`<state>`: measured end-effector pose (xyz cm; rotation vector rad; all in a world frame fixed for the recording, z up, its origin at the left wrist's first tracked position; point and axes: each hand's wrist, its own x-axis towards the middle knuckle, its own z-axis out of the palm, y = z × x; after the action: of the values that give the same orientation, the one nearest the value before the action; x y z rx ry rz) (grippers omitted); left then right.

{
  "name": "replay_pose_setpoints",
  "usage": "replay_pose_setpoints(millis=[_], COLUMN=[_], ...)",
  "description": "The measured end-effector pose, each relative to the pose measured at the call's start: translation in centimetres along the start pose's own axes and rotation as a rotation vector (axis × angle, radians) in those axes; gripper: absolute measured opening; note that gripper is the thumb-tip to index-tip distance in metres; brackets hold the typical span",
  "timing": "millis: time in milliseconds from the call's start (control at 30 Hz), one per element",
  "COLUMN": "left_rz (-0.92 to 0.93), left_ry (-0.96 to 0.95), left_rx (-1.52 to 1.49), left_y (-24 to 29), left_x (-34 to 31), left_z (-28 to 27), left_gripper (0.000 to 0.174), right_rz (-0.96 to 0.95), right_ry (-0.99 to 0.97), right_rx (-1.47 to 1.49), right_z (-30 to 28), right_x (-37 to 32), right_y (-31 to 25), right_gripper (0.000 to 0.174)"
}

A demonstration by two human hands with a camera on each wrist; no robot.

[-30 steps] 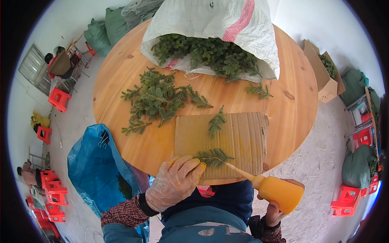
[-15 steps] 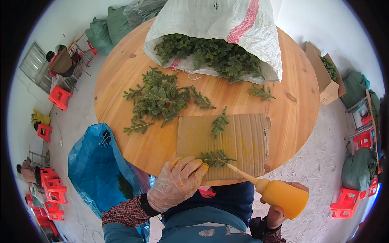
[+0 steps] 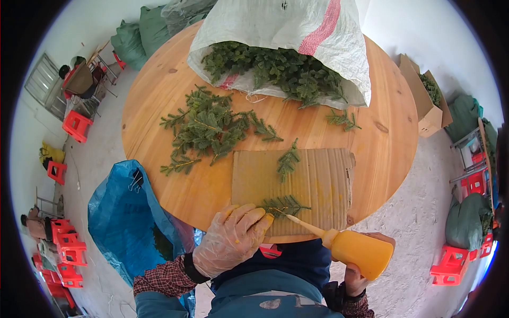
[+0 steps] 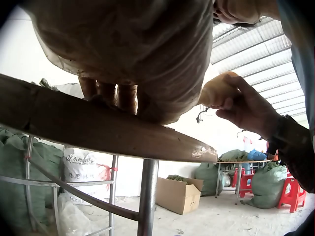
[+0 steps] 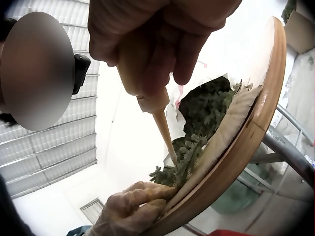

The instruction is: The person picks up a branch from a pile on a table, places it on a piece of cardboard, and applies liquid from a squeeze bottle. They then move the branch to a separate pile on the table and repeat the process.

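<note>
At the near edge of the round table, a green sprig is held on a piece of cardboard, its left end pinched by the gloved left hand. To the right, a yellow bottle is gripped by the bare right hand, its nozzle pointed at the sprig; whether they touch cannot be told. Farther off, a second sprig is laid on the cardboard, with a pile of sprigs spread to the left.
</note>
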<state>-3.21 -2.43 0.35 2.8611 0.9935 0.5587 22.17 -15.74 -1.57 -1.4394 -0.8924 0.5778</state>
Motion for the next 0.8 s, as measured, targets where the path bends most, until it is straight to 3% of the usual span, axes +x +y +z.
replay_pose_setpoints(millis=[300,433,533,800], left_rz=[0.017,0.024,0.025,-0.008], left_ry=[-0.023,-0.049,-0.052,-0.015], left_rx=[0.028,0.037,0.034,-0.004], left_y=[-0.1,0.0,-0.1,0.2], left_x=[0.0,0.1,0.2,0.2], left_z=[-0.2,-0.5,-0.5,-0.3], left_gripper=[0.038,0.038,0.038,0.039], right_rz=[-0.004,-0.066,-0.228,-0.256], right_ry=[0.049,0.086,-0.01,0.032], right_rx=[-0.043,-0.12,-0.306,-0.3], right_z=[-0.5,-0.9,-2.0,-2.3], right_x=[0.0,0.0,0.0,0.3], right_y=[-0.1,0.3,1.2,1.4], right_gripper=[0.084,0.081,0.08,0.068])
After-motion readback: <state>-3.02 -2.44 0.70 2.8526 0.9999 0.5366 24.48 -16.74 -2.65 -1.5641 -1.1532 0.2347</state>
